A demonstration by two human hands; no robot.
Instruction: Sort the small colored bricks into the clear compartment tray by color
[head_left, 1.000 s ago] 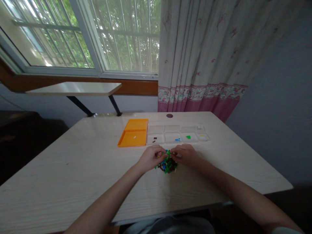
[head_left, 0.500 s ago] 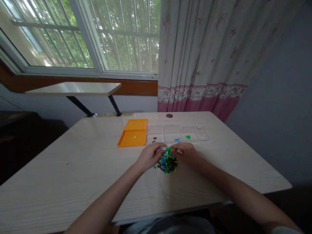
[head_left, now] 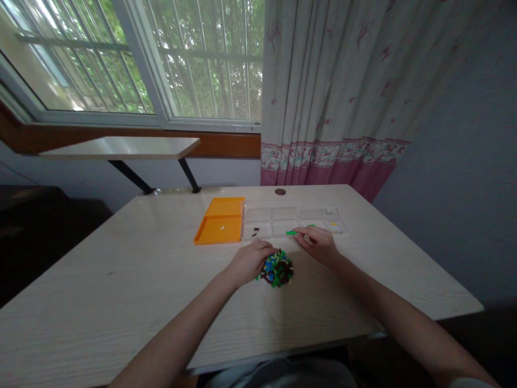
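A heap of small building bricks (head_left: pixel 278 270), brown, green, blue and pale yellow, lies on the table before me. My left hand (head_left: pixel 251 262) rests at the heap's left edge, fingers bent together at its top; whether a brick is between them is hidden. Beyond the heap, my right hand (head_left: pixel 318 242) pinches a green brick (head_left: pixel 291 233) over the front row of the clear compartment tray (head_left: pixel 264 237). Brown bricks (head_left: pixel 256 229) sit in one front compartment, and a yellow brick (head_left: pixel 333 224) in the far right one. Part of the tray is behind my right hand.
An open orange case (head_left: pixel 220 234) with a small pale piece (head_left: pixel 222 228) inside stands left of the tray. A raised shelf (head_left: pixel 133 146) on black legs is at the back left. A round dark disc (head_left: pixel 280 192) lies at the table's back edge.
My right hand has moved away from the heap, up and to the right, carrying the green brick to the tray. My left hand has stayed by the heap, its fingers slightly lower.
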